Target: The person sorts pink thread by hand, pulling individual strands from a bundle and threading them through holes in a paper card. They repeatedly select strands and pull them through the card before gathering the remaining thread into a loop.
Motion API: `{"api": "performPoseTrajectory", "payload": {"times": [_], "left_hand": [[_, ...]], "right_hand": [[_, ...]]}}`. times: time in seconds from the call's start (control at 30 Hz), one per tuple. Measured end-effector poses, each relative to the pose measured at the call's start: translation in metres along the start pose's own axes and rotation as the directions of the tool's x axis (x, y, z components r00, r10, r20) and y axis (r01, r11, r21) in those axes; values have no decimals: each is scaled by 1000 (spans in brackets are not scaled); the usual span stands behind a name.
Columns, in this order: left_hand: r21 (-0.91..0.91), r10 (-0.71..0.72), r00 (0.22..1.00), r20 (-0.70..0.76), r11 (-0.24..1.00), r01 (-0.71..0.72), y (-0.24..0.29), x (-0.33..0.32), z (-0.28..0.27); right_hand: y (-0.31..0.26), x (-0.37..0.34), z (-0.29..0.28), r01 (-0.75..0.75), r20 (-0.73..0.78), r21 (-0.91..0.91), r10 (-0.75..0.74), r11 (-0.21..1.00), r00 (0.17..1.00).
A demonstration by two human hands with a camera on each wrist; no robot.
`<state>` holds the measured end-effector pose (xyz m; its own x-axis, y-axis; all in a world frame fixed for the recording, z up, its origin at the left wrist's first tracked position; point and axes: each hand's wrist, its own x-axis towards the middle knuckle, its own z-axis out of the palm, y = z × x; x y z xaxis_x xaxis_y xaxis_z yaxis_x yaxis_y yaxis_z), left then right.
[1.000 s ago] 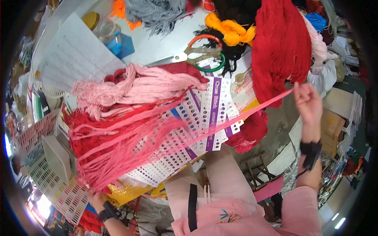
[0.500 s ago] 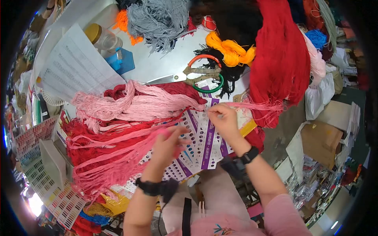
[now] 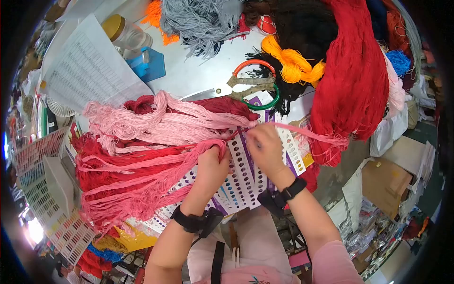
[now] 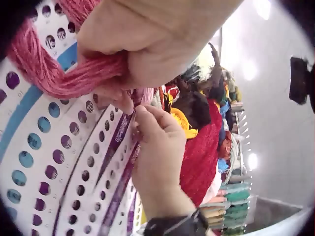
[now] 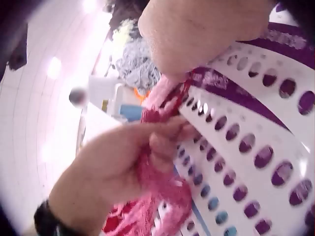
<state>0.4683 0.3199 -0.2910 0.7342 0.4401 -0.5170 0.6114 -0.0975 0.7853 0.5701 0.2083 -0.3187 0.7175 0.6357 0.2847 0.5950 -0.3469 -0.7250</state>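
My left hand [image 3: 213,168] grips a gathered bunch of deep pink thread [image 3: 156,177], whose strands fan out leftward over the table. In the left wrist view, the bunch bends in a loop below that hand. My right hand [image 3: 267,149] is just to its right, thumb and fingertips pinched together at a pink strand [image 3: 307,132] trailing off to the right. Both hands are over white cards with purple bands and rows of dots [image 3: 239,189]. A light pink skein [image 3: 165,120] ends close above the right hand. In the right wrist view, the right fingertips are hidden.
Large scissors with red and green handles [image 3: 255,85] lie beyond the hands. Red thread [image 3: 352,75] hangs at the right. Grey [image 3: 201,23], black and orange-yellow [image 3: 293,61] bundles lie at the back. A printed sheet [image 3: 92,66], jar [image 3: 125,33] and blue holder [image 3: 149,64] are back left.
Both hands, first spread wide with a pink strand stretched between them, have come together over the cards. In the last half second my left hand has closed round the pink bunch.
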Motion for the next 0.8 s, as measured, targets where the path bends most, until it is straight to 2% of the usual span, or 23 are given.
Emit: {"api": "performPoseTrajectory", "payload": {"times": [0.03, 0.07, 0.13, 0.23, 0.27, 0.33, 0.37, 0.43, 0.47, 0.53, 0.57, 0.6, 0.63, 0.67, 0.73, 0.77, 0.8], "left_hand": [[-190, -92, 996, -5, 978, 89, 2, 0, 1], [-195, -94, 996, -5, 977, 91, 4, 1, 0], [-361, -195, 975, 104, 906, 220, 8, 6, -3], [-480, -206, 973, 108, 846, 233, 6, 8, 1], [-481, -208, 972, 108, 845, 234, 4, 8, 5], [-491, -163, 986, 44, 856, 163, -2, 10, 14], [-492, -164, 985, 48, 855, 166, -4, 11, 17], [-302, -73, 992, -99, 953, 40, -6, 11, 21], [-301, -74, 993, -97, 953, 42, -6, 8, 18], [-579, -277, 961, 15, 781, 234, -4, -4, 3], [-572, -276, 961, 22, 785, 238, 1, -9, -8], [-815, -297, 942, 158, 499, 294, 7, -16, -22], [-932, -271, 918, 289, 139, 335, 7, -21, -32], [-929, -274, 916, 294, 145, 341, 2, -25, -39], [-900, 49, 910, 413, -133, 415, -6, -31, -48], [-899, 46, 909, 415, -131, 417, -3, -27, -46], [-869, 12, 873, 487, 106, 483, 5, -17, -39]], "right_hand": [[-5, -7, 1, 1, 3, 0, -1, 1000, 1000], [-14, -12, 2, 24, 97, -15, -23, 1000, 995], [-24, -18, -2, 40, 250, -54, -26, 998, 968], [-24, -19, 0, 57, 240, -42, -45, 998, 970], [-21, -20, 0, 56, 242, -41, -45, 998, 969], [-13, -22, -1, 27, 224, 104, -50, 994, 973], [-13, -21, -1, 25, 225, 101, -47, 995, 973], [-16, -20, 1, -45, 174, 133, 22, 990, 985], [-17, -19, 1, -47, 174, 132, 24, 990, 984], [-18, -19, 1, -38, 183, 57, 27, 998, 983], [-16, -19, 1, -47, 176, 56, 36, 997, 984], [-15, -20, 1, -19, 164, 58, 9, 998, 986], [-13, -21, 1, 10, 154, 61, -19, 998, 988], [-12, -23, 2, 1, 150, 62, -11, 998, 989], [-11, -25, 2, -19, 138, 129, 1, 992, 990], [-11, -25, 1, -23, 137, 131, 5, 991, 991], [-11, -23, 1, -90, 109, 248, 64, 965, 992]]}}
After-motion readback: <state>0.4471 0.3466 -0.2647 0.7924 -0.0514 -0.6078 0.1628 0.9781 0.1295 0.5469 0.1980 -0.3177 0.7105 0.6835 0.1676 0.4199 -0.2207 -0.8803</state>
